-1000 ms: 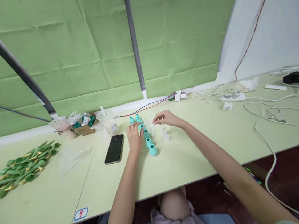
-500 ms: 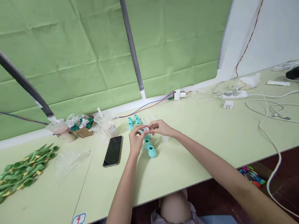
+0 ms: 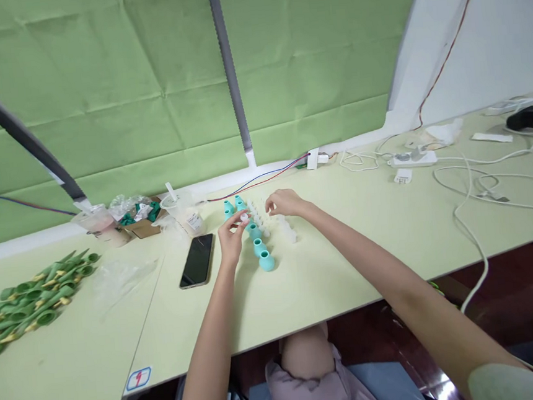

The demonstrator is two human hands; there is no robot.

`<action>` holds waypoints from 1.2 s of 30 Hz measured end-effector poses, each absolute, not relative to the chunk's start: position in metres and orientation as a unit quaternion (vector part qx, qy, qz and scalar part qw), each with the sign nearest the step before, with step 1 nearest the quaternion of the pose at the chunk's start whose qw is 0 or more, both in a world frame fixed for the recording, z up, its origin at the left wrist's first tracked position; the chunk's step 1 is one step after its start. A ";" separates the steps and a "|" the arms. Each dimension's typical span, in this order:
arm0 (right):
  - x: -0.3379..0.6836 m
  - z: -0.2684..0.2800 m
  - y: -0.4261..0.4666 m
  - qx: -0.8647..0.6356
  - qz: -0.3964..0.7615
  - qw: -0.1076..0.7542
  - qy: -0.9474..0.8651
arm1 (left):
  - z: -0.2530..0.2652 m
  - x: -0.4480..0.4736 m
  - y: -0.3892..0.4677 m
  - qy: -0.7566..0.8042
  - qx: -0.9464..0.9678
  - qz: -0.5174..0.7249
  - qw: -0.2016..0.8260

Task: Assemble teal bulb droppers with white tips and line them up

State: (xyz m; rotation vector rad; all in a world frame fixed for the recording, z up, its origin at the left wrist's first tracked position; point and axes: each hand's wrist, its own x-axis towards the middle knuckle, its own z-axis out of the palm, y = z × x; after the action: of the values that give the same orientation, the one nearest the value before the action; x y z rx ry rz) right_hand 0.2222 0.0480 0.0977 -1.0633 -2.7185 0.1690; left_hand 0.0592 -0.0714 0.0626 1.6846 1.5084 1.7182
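Observation:
My left hand (image 3: 231, 240) pinches a small white translucent round piece (image 3: 244, 217) between thumb and fingertips, just above a double row of teal bulb-shaped pieces (image 3: 266, 261) with open tops. To the right, my right hand (image 3: 287, 202) is bent down with its fingertips drawn together over the table. Whether anything sits in those fingertips is too small to make out. Beneath and beside it lie small white translucent pieces (image 3: 288, 230), and more of them stand in a line along the teal row. The left fingers hide part of the teal pieces.
A black phone (image 3: 197, 261) lies left of the teal pieces. Behind it stand a plastic cup with a straw (image 3: 184, 213), a small cardboard box (image 3: 145, 226) and another drink cup (image 3: 105, 226). Green tubular pieces (image 3: 42, 297) are heaped far left. White cables and a power strip (image 3: 415, 159) lie right.
My hands, together over the teal pieces before, are now apart. The right hand has moved away to the white pieces, while the left keeps the small white piece. The view has shifted slightly.

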 end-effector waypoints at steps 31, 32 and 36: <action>0.175 0.074 0.065 -0.372 -0.141 -0.034 -0.917 | 0.052 0.050 -0.064 0.565 0.577 0.577 0.122; 0.178 0.078 0.065 -0.370 -0.137 -0.033 -0.918 | 0.053 0.050 -0.064 0.565 0.577 0.577 0.123; 0.195 0.098 0.056 -0.341 -0.009 0.119 -0.933 | 0.054 0.051 -0.066 0.552 0.592 0.568 0.149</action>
State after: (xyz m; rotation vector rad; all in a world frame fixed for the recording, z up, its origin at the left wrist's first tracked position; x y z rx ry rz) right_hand 0.1952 0.0555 0.0980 -0.9968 -2.7274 -0.0256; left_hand 0.0512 -0.0657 0.0543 1.7013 1.5872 1.6330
